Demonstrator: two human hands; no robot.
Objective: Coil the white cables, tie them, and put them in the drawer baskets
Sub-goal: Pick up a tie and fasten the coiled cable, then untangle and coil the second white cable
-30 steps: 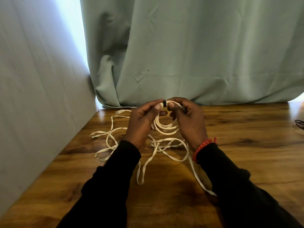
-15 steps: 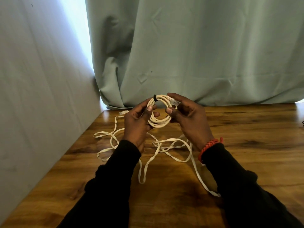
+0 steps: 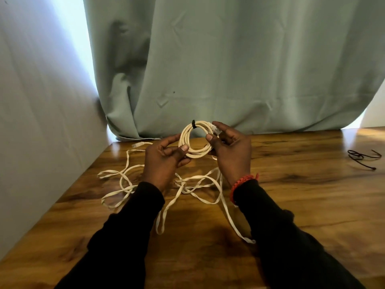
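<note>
A coiled white cable [image 3: 185,138] is held upright above the table, bound at its top by a black tie [image 3: 193,124]. My left hand [image 3: 164,157] pinches the coil's lower left with thumb and fingers. My right hand [image 3: 231,151] grips its right side, with the clear plug end [image 3: 215,128] under its fingers. A second, flat white cable [image 3: 200,184] lies loose and tangled on the wooden table [image 3: 302,195] beneath both hands, its plug [image 3: 137,144] near the curtain. No drawer or basket is in view.
Black ties [image 3: 361,156] lie on the table at the far right. A grey wall [image 3: 41,122] borders the table on the left, and a green curtain [image 3: 229,69] hangs along its back edge.
Both hands have lifted the tied coil up and turned it upright facing me. The loose flat cable on the table has stayed put.
</note>
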